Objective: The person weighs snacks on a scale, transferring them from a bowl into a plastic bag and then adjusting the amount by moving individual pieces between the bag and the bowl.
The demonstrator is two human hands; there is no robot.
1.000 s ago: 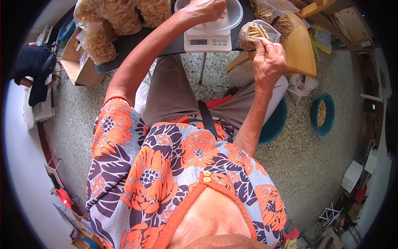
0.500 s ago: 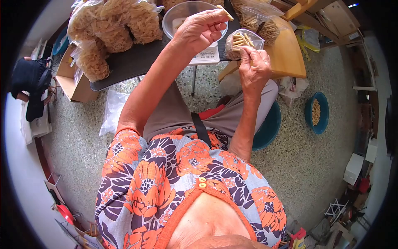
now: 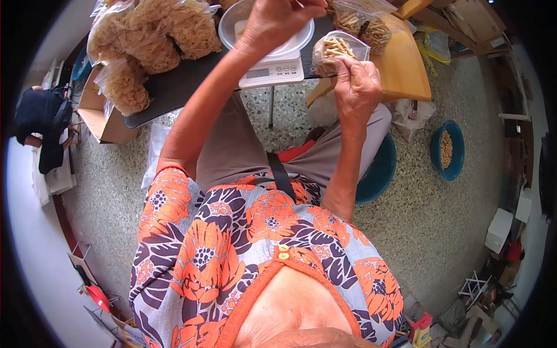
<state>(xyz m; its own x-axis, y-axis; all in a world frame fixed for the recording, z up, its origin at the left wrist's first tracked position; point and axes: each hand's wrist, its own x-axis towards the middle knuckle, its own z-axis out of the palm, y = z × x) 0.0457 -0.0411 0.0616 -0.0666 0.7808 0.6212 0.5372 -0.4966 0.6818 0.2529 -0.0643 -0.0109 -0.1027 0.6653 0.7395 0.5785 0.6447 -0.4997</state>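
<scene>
My right hand (image 3: 358, 83) is closed on the near rim of a small clear plastic bag (image 3: 326, 60) of pale stick-shaped snack pieces (image 3: 338, 46), its mouth facing up. At the top edge of the view, partly cut off, my left hand (image 3: 275, 26) has its fingers drawn together; what they hold, if anything, cannot be made out. That hand is above a clear plastic bowl (image 3: 305, 38). The bowl stands on a white kitchen scale (image 3: 271, 73) and has something pale inside.
Filled bags of brownish pieces (image 3: 156, 40) crowd the dark table (image 3: 174, 87) at left. More bags of sticks (image 3: 374, 36) lie behind the wooden stool (image 3: 406, 72). Teal basins (image 3: 377, 174) stand on the floor, one holding tan pieces (image 3: 446, 149). A cardboard box (image 3: 98, 119) stands left.
My left hand has moved up and slightly right, away from me; the stick it pinched no longer shows. The scale's display is uncovered. My right hand stays on the bag.
</scene>
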